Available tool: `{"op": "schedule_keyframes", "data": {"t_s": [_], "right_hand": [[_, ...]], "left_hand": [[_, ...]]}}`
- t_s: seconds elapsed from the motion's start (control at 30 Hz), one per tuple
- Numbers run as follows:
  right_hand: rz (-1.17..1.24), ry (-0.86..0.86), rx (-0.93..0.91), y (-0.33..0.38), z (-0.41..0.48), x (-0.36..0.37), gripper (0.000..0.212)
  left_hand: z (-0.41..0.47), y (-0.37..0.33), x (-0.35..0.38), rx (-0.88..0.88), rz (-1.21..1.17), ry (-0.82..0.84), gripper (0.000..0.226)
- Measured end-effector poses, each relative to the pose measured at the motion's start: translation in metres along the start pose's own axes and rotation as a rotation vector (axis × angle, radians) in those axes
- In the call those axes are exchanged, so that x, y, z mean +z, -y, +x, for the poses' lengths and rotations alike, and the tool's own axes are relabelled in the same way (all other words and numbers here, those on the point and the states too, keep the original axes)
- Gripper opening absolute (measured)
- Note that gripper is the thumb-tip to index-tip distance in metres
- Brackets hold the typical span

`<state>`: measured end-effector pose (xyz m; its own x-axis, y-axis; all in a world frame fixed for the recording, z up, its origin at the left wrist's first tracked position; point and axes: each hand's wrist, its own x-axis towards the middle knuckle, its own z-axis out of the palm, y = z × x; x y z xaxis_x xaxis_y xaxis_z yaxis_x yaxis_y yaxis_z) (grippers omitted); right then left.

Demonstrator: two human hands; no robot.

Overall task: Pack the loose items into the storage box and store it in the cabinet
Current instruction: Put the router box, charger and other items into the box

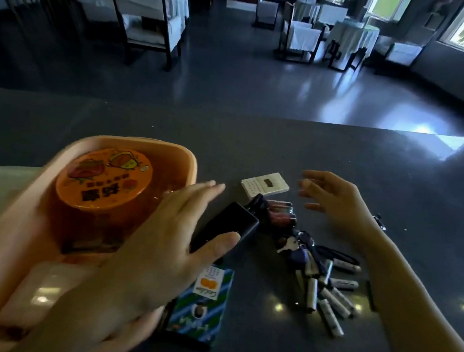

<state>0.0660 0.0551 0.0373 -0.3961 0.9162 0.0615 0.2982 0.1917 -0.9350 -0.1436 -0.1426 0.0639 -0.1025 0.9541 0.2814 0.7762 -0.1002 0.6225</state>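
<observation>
Reaching: my left hand (155,242) is stretched out flat over the near right edge of the storage box (190,164), fingers spread, grip apart and clamped on nothing; the thumb lies across the near end of the black case (230,222).
Right hand: my right hand (336,202) hovers above the bench (309,153), to the right of the white card box (264,188), fingers loosely curled and apart, holding nothing.
Storage box: peach-coloured plastic with rounded corners, on the left of the bench; its far right rim stands near the white card box.
Inside the box: an orange round tub (101,183) with a printed lid sits upright in the far half.
Black case: just right of the storage box, tilted, its far end touching the pack of red batteries (280,213).
White card box: beyond the black case, lying flat on the bench.
Snack box: the blue-and-green striped snack box (202,303) lies flat just beside the near right corner of the storage box, partly under my left wrist.
Keys: a bunch of keys (294,243) on a dark strap lies to the right of the black case.
Loose batteries: white batteries (327,295) lie scattered right of the snack box, several touching one another.
Background: chairs and covered tables stand on the dark floor (232,74) beyond the bench.
</observation>
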Motion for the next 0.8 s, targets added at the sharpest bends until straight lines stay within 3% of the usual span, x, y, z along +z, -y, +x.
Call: {"op": "schedule_keyframes", "data": {"t_s": [0.23, 0.33, 0.53, 0.63, 0.8], "right_hand": [[-0.044, 0.12, 0.021, -0.03, 0.009, -0.061, 0.018], [-0.009, 0.178, 0.027, -0.035, 0.01, -0.065, 0.019], [0.038, 0.257, 0.02, -0.045, 0.012, -0.065, 0.017], [0.045, 0.26, 0.023, -0.05, 0.016, -0.063, 0.018], [0.021, 0.251, 0.039, -0.06, 0.039, -0.054, 0.03]], "left_hand": [[0.03, -0.023, 0.086, -0.159, -0.046, -0.068, 0.083], [0.036, -0.008, 0.107, -0.242, 0.068, -0.07, 0.095], [0.056, 0.031, 0.125, -0.465, 0.269, 0.151, 0.107], [0.062, 0.041, 0.129, -0.496, 0.339, 0.175, 0.106], [0.062, 0.04, 0.125, -0.452, 0.297, 0.061, 0.104]]}}
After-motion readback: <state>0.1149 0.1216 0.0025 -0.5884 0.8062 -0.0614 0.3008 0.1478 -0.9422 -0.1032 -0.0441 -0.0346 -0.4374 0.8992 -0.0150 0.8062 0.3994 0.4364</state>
